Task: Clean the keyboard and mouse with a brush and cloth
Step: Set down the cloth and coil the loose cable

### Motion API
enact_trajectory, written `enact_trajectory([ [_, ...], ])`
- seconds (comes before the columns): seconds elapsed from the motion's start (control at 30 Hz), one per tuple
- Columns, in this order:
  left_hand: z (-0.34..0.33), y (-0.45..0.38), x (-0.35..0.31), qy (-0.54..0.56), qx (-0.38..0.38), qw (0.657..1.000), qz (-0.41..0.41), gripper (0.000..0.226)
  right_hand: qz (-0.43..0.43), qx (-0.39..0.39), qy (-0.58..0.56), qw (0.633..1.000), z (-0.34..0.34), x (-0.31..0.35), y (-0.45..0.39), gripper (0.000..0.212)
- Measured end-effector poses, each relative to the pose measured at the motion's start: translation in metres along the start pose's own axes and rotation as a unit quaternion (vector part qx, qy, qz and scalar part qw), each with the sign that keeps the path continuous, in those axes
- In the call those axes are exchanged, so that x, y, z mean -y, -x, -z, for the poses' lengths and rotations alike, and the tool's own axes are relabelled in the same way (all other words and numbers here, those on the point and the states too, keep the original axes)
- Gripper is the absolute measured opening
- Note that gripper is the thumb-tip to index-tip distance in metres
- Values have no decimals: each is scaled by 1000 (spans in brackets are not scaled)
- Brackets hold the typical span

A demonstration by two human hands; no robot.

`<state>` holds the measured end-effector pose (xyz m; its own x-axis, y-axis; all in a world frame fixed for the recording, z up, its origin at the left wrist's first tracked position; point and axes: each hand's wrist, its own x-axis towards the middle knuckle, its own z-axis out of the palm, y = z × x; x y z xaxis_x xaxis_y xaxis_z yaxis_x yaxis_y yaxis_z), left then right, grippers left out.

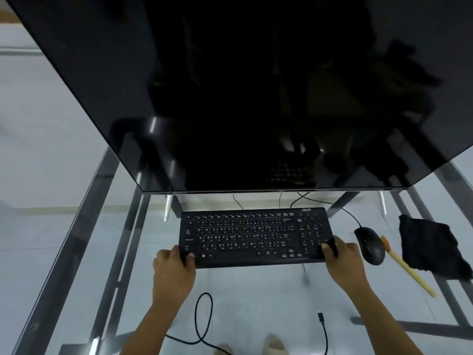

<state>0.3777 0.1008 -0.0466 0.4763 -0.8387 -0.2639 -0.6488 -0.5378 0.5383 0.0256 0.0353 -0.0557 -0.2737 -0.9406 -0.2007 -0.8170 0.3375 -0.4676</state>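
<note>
Left hand (172, 262) and right hand (341, 254) each grip end of keyboard (253, 237) on glass table (84, 226). Mouse (369, 244), brush (407, 269), cloth (430, 244) lie untouched at right; cleaning apparently not begun.

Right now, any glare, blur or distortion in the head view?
Head view: wide-angle bending of the glossy black monitor, whose dark screen mirrors the room; black keyboard legends soft; black cloth dim and textureless; glass desk see-through, showing the floor.

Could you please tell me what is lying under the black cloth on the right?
The brush lies partly under the cloth: its handle sticks out toward the person, bristles beside the mouse. Its middle is covered.
</note>
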Motion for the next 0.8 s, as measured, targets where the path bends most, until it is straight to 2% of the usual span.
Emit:
enact_trajectory([
  [0.1,-6,-4,-2,54,-22,998,0,15,6,-10,-14,1000,-3,4,1,16],
  [0.3,-10,-20,-13,72,-54,996,1,18,4,-11,-33,999,-6,13,-11,16],
  [0.8,-18,-71,-41,54,-52,997,0,22,-6,-11,-33,999,-5,45,-68,24],
])
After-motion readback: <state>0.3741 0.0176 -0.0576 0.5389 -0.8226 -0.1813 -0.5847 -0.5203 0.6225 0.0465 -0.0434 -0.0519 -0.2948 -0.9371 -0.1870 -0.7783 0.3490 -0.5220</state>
